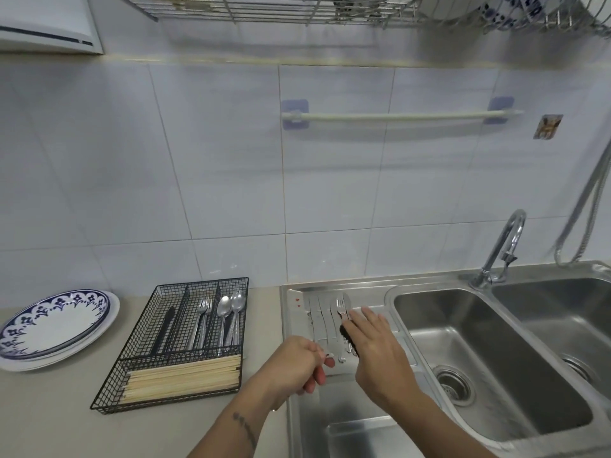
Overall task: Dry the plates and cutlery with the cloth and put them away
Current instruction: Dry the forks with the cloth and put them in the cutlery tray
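Two hands are over the steel drainboard (370, 292) beside the sink. Your left hand (297, 363) has its fingers curled, and they seem to pinch the handle end of one piece in the row of cutlery (325, 320) lying on the drainboard; the exact piece I cannot tell. Your right hand (377, 345) lies over the right part of that row with the fingers stretched out and relaxed, above a black-handled knife (348, 338) and just beside a fork (340, 307); it grips nothing that I can see. On the counter at the left stands a black wire tray (139, 338). In its upper compartments lie one dark knife (165, 328), some forks (201, 320) and some spoons (231, 312), and in its front compartment lie wooden chopsticks (183, 378). Further left, well apart from the hands, a stack of plates (56, 325) with a blue pattern rests on the counter. A faucet (506, 246) stands behind the basins.
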### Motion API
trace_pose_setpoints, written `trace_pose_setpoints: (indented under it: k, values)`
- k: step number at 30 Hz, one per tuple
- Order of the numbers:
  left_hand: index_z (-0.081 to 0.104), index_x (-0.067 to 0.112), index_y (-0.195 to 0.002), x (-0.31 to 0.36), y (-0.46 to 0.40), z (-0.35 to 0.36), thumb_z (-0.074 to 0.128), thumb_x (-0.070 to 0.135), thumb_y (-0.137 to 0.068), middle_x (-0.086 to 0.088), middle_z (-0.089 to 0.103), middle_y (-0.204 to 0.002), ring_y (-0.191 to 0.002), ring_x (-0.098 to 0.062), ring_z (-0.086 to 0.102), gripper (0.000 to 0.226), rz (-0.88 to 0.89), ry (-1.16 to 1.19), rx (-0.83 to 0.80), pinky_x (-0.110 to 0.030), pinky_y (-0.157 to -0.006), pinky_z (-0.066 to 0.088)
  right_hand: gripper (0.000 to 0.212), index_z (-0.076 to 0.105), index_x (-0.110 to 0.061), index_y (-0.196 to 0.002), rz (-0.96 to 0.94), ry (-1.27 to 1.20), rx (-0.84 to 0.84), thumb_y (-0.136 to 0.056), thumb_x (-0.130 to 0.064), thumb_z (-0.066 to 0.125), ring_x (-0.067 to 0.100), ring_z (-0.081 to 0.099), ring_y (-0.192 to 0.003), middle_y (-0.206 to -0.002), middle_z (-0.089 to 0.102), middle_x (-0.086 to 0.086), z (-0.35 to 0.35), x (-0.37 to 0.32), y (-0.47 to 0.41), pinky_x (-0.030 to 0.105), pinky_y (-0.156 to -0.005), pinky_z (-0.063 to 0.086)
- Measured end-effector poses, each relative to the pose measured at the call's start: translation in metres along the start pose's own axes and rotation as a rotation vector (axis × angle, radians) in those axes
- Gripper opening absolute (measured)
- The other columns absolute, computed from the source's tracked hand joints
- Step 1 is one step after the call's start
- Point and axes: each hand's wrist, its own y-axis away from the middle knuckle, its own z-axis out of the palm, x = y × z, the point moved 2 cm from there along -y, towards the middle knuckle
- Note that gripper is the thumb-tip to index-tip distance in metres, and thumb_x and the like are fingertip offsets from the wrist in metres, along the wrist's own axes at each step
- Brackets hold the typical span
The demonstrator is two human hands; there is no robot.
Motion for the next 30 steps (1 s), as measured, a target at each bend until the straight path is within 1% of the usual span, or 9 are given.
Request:
trace_pose_setpoints:
  k: [4,8,12,19,22,23,25,27,30]
  values:
    - [0.069,0.009,-0.085,-0.001,-0.002,0.004,0.047,0.015,-0.096,-0.003,0.063,-0.06,-0.046,-0.013,0.05,0.025,-0.048,0.035,0.015,-0.019,-0.046,0.036,0.077,0.059,-0.011,-0.125,-0.151,-0.047,-0.016,-0.054,0.017,0.07,0.029,0.049,-0.128,-0.133,0.057,0.006,-0.004,-0.005,0.002,0.043,-0.107,0.039]
    - [0.07,0.009,-0.077,-0.004,-0.005,0.008,0.055,0.011,-0.092,-0.001,0.061,-0.061,-0.057,-0.015,0.055,0.021,-0.045,0.168,0.097,-0.029,-0.063,0.046,0.052,0.06,-0.014,-0.122,0.176,-0.269,0.139,-0.077,0.012,0.058,0.024,0.052,-0.121,-0.129,0.057,0.002,-0.022,0.02,-0.01,0.027,-0.101,0.037]
    - [0.075,0.013,-0.076,0.0,-0.009,0.007,0.067,0.016,-0.092,0.015,0.071,-0.071,-0.079,-0.008,0.063,0.018,0.021,0.227,0.253,-0.026,-0.074,0.046,0.054,0.057,-0.011,-0.132,0.285,-0.345,0.17,-0.083,0.009,0.048,0.017,0.045,-0.131,-0.139,0.053,0.003,-0.038,0.024,-0.016,0.023,-0.112,0.024]
    - [0.069,0.0,-0.09,0.01,-0.015,0.013,0.068,0.003,-0.089,-0.012,0.071,-0.073,-0.069,-0.022,0.067,0.003,0.1,0.451,0.416,-0.038,-0.072,0.057,0.05,0.054,-0.015,-0.135,0.269,-0.463,0.121,-0.089,0.004,0.047,0.009,0.044,-0.129,-0.139,0.051,-0.004,-0.032,-0.013,-0.003,0.024,-0.113,0.03]
    - [0.07,0.001,-0.087,0.015,-0.013,0.016,0.067,0.0,-0.088,-0.015,0.073,-0.076,-0.068,-0.021,0.07,0.003,0.148,0.53,0.473,-0.032,-0.064,0.058,0.051,0.055,-0.016,-0.132,0.199,-0.455,0.115,-0.086,0.006,0.047,0.002,0.04,-0.123,-0.131,0.047,-0.013,-0.031,-0.029,-0.001,0.005,-0.104,0.02]
    - [0.069,0.001,-0.086,0.016,-0.013,0.016,0.066,-0.002,-0.088,-0.015,0.072,-0.075,-0.067,-0.021,0.07,0.004,0.159,0.573,0.484,-0.029,-0.061,0.057,0.052,0.057,-0.016,-0.128,0.162,-0.433,0.106,-0.083,0.007,0.049,0.004,0.041,-0.119,-0.127,0.049,-0.013,-0.029,-0.032,0.0,0.006,-0.102,0.023]
    - [0.065,0.004,-0.085,0.017,-0.013,0.011,0.062,-0.006,-0.088,-0.016,0.069,-0.074,-0.065,-0.023,0.068,0.011,0.169,0.688,0.485,-0.029,-0.061,0.056,0.056,0.057,-0.016,-0.124,0.094,-0.351,0.087,-0.074,0.008,0.059,0.012,0.044,-0.116,-0.125,0.054,-0.005,-0.02,-0.029,0.005,0.021,-0.102,0.034]
    - [0.062,0.007,-0.084,0.015,-0.011,0.005,0.058,-0.01,-0.088,-0.015,0.069,-0.07,-0.065,-0.025,0.069,0.019,0.158,0.76,0.489,-0.033,-0.063,0.056,0.063,0.054,-0.016,-0.129,0.142,-0.272,0.073,-0.071,0.008,0.063,0.014,0.042,-0.118,-0.127,0.054,-0.002,-0.011,-0.016,0.01,0.035,-0.104,0.041]
    - [0.061,0.007,-0.087,0.009,-0.007,0.004,0.057,-0.01,-0.091,-0.015,0.07,-0.068,-0.066,-0.027,0.071,0.019,0.12,0.8,0.474,-0.032,-0.062,0.057,0.066,0.053,-0.018,-0.129,0.17,-0.235,0.075,-0.07,0.009,0.064,0.013,0.042,-0.118,-0.126,0.053,-0.005,-0.011,-0.012,0.011,0.041,-0.104,0.042]
